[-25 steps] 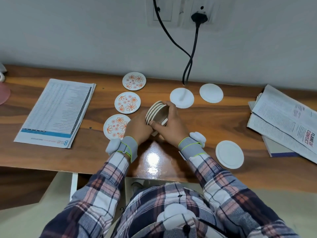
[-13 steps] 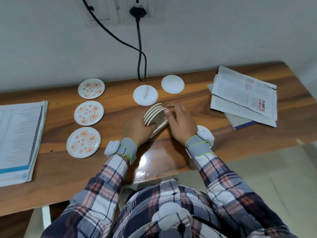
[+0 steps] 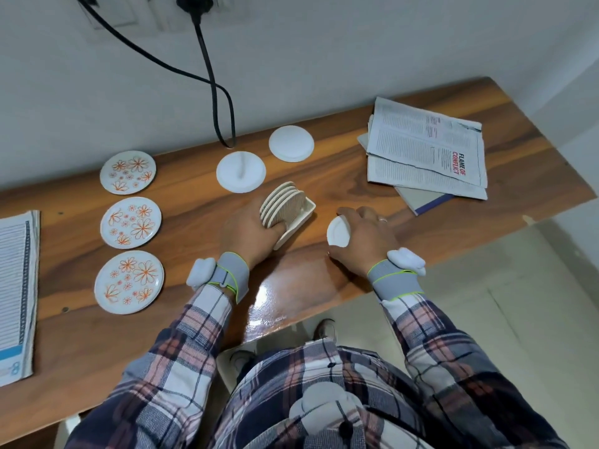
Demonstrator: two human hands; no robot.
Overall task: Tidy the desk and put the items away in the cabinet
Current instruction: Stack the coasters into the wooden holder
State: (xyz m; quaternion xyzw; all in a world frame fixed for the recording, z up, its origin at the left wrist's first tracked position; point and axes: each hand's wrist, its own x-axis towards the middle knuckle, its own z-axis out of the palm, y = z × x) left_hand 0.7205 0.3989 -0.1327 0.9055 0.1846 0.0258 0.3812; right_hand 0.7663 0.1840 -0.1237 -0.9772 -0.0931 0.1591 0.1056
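Observation:
A cream coaster holder (image 3: 303, 217) stands mid-desk with several coasters (image 3: 282, 204) upright in it. My left hand (image 3: 248, 233) grips the holder and the coasters from the left. To its right, my right hand (image 3: 359, 238) holds a white coaster (image 3: 337, 231), tilted on edge against the wooden desk (image 3: 194, 196). Three orange-flowered coasters (image 3: 130, 222) lie face up in a column on the left. Two white coasters (image 3: 240, 171) (image 3: 291, 143) lie face down near the wall.
A stack of papers and a booklet (image 3: 424, 150) lies at the desk's right end. A printed sheet (image 3: 16, 286) lies at the left edge. Black cables (image 3: 215, 92) hang from wall sockets down to the desk's back edge.
My right hand left the holder, moved right and took up the white coaster near the front edge. The view has swung to the right. My left hand stays on the holder.

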